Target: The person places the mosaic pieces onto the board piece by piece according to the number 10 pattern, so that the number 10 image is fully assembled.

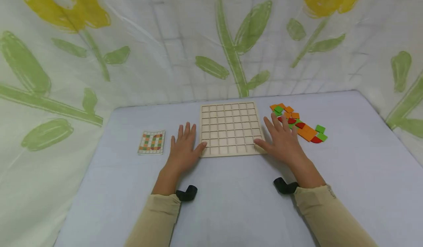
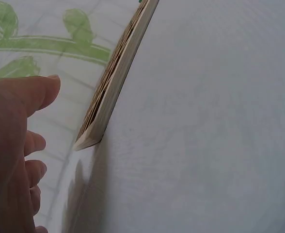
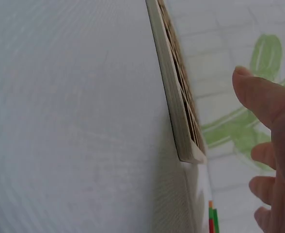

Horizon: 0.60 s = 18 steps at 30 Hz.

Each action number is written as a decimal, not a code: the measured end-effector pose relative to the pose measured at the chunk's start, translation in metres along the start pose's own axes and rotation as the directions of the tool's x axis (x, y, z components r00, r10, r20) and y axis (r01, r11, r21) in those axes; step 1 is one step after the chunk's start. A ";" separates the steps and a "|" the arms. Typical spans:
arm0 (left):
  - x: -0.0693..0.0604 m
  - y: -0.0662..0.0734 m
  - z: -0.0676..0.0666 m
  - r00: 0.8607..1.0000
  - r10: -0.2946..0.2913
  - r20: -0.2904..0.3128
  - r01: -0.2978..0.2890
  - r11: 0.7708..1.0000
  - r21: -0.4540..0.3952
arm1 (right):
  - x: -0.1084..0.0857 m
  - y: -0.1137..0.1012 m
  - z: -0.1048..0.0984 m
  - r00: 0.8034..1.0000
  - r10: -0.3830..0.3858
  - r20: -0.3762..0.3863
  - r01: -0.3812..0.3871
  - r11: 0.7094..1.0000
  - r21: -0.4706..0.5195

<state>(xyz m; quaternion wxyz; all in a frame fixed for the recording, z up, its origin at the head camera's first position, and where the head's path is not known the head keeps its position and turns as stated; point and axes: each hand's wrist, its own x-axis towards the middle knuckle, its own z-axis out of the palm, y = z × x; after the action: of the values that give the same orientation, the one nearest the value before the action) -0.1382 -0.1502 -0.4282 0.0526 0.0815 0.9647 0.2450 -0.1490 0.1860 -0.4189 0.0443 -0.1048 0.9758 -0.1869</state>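
Note:
A square wooden grid board (image 1: 231,129) lies on the table, its cells bare; its edge (image 2: 116,82) shows in the left wrist view and also (image 3: 174,92) in the right. Fingers spread, the left hand (image 1: 183,153) is at the board's left near corner, thumb over the edge. The right hand (image 1: 284,142) is spread at the right near corner, thumb tip over the board and fingertips close to the loose pieces. Neither hand holds anything. In the wrist views, the left hand (image 2: 11,145) and right hand (image 3: 278,136) appear beside the board; contact with it cannot be told.
Orange, green and red flat pieces (image 1: 307,132) lie in a loose pile right of the board. A small card (image 1: 151,142) with a coloured grid pattern lies left of the left hand. Behind the table (image 1: 228,203) hangs a white cloth (image 1: 145,63) with painted flowers.

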 end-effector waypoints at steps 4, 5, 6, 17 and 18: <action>0.003 -0.008 0.003 1.000 0.020 0.023 -0.015 0.979 -0.206 | 0.005 0.007 -0.002 1.000 -0.010 -0.020 0.011 0.998 0.054; 0.003 -0.011 0.004 1.000 0.023 0.017 -0.018 0.966 -0.256 | 0.006 0.010 -0.003 1.000 -0.002 -0.027 0.004 0.997 0.074; 0.004 -0.013 0.005 1.000 0.022 0.009 -0.018 0.953 -0.303 | 0.007 0.014 -0.004 0.999 0.009 -0.034 -0.006 0.995 0.101; 0.006 -0.019 0.011 0.997 0.043 -0.069 -0.065 0.931 -0.359 | 0.002 0.072 -0.016 0.962 0.195 -0.190 -0.128 0.939 0.320; 0.006 -0.020 0.012 0.997 0.044 -0.067 -0.065 0.934 -0.352 | 0.001 0.076 -0.017 0.962 0.205 -0.177 -0.143 0.939 0.313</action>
<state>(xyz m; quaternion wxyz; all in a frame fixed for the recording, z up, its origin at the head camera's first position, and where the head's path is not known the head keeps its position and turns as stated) -0.1450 -0.1606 -0.4488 0.0315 0.0903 0.9034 0.4179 -0.1663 0.2606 -0.4312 -0.0259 0.0102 0.9412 -0.3367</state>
